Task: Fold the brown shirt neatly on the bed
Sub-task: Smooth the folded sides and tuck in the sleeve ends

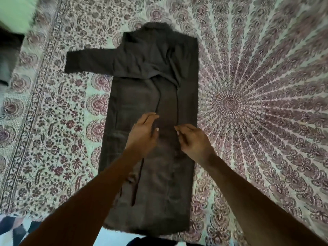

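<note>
from the head view, the brown shirt [150, 183] lay flat on the bed [266, 86], near the middle and a bit to the left of the big round flower shape on the sheet. its long side ran straight away from the person. the collar [158, 26] pointed to the far end and the bottom edge was close to the person. the right side of the shirt was folded in over the middle, so that edge looked straight. one sleeve [88, 62] stuck out to the left, lying flat on the sheet.

both arms reached over the lower half of the shirt and hid part of it. the left hand [143, 134] was over the middle of the shirt with its fingers loose and spread a little. the right hand [195, 141] was just beside it, by the folded edge, with its fingers curled. it was too blurry to tell if it pinched the cloth.

a light green thing [16, 11] was in the far left corner, too blurry to name. a black and white cloth [16, 226] showed at the near left corner.
</note>
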`<control>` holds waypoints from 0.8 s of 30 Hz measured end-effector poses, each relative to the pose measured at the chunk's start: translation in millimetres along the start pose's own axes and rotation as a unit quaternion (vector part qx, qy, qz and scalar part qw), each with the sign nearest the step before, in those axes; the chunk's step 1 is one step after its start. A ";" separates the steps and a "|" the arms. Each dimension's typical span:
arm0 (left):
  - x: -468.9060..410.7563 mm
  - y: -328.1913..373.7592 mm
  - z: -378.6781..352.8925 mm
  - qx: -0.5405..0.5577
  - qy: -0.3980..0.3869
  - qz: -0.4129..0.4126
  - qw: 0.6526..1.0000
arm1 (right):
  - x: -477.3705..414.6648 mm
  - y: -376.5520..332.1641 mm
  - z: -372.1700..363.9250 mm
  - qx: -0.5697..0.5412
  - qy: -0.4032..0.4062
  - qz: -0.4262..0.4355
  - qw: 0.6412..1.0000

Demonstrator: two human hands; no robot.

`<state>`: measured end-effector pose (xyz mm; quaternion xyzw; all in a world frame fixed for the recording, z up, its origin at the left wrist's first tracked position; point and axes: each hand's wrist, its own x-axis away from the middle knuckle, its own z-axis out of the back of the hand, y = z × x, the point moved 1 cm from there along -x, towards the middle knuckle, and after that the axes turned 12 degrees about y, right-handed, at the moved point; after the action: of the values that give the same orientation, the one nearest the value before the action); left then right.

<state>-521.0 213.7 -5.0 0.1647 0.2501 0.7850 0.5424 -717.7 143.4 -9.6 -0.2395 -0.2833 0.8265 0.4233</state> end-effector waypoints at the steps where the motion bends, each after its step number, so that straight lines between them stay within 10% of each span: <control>1: -14.0 -2.9 1.6 -0.006 0.013 0.005 1.000 | -14.5 2.2 -2.0 -0.008 -0.006 -0.002 1.000; 14: -164.6 -123.7 59.2 -0.032 0.210 0.217 0.953 | -183.6 -17.5 -83.5 0.003 0.007 -0.015 1.000; 24: -234.2 -222.6 107.3 -0.026 0.212 0.420 0.882 | -247.3 -38.6 -151.9 0.075 -0.066 -0.097 0.990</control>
<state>-209.3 81.8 -41.1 0.0700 0.2462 0.9615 0.0995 -469.1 -4.3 -55.2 -0.1231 -0.2704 0.8143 0.4986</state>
